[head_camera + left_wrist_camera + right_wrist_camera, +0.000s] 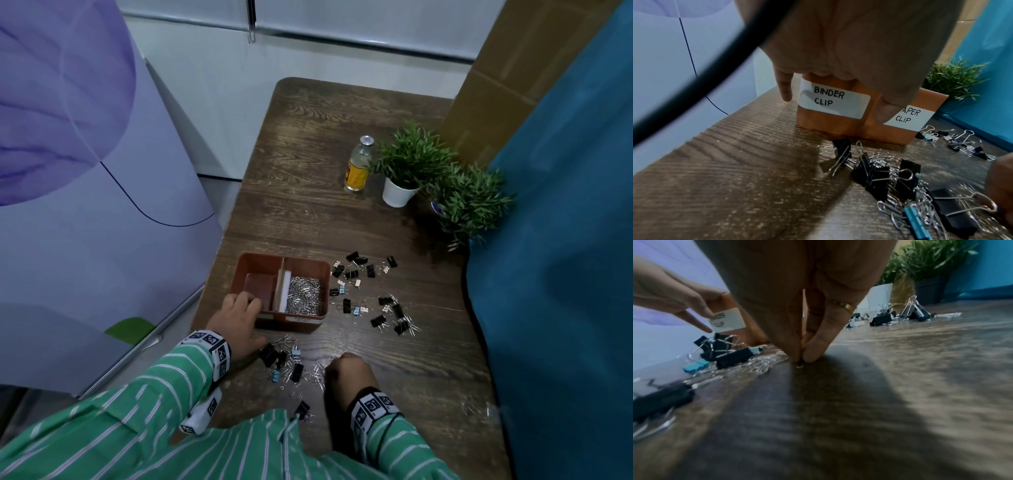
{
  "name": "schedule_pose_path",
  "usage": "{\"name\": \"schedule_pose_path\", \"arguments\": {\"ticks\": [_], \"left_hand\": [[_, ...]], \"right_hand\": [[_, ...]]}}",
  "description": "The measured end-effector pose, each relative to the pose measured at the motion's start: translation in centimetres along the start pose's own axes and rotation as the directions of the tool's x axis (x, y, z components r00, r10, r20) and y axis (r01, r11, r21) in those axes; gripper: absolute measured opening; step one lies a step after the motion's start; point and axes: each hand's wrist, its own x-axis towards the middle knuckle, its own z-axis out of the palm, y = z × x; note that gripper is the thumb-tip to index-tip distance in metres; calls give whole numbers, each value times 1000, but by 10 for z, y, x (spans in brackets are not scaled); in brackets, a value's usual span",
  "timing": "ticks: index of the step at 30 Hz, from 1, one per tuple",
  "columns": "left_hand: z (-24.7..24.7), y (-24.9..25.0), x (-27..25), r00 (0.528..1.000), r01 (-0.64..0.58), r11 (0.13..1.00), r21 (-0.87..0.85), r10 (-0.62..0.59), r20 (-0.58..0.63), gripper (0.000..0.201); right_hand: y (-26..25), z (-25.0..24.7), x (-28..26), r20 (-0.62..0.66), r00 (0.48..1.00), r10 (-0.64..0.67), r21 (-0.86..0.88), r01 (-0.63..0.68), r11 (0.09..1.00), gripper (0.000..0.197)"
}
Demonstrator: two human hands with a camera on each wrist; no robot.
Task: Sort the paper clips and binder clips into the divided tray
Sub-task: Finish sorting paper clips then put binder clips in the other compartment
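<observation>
A brown divided tray (308, 259) stands on the wooden table. Its front carries the labels BINDER CLIP (833, 102) and PAPER CLIP. Silver paper clips (305, 294) fill the right compartment; the left one shows a bare floor. My left hand (251, 318) grips the tray's front left corner, thumb (885, 110) on the front wall. Between my hands lies a mixed pile of clips (291, 363). My right hand (801, 358) pinches a small paper clip (800, 365) against the table. More binder clips (370, 294) lie scattered to the right of the tray.
A glass bottle (358, 164) and two potted plants (407, 161) (469, 202) stand at the back right. A blue cloth (565, 240) borders the table's right side and a lilac cabinet (85, 171) its left. A few paper clips (474, 407) lie at the front right.
</observation>
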Motion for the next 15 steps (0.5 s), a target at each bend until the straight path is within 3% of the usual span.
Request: {"name": "schedule_pose_path", "arguments": {"ticks": [3, 7, 12, 15], "left_hand": [[-1, 1, 0, 1000, -5, 1000, -7, 5, 1, 64], [-1, 1, -2, 1000, 2, 1000, 4, -2, -1, 61], [-1, 0, -1, 1000, -5, 1000, -4, 5, -3, 60], [0, 0, -1, 1000, -1, 1000, 4, 1, 0, 61]], "right_hand": [[0, -1, 6, -51, 999, -10, 72, 14, 997, 21], [6, -4, 6, -173, 977, 126, 258, -78, 963, 22], [-5, 3, -3, 43, 992, 120, 34, -122, 992, 72], [-7, 13, -3, 20, 998, 65, 9, -65, 998, 57]]}}
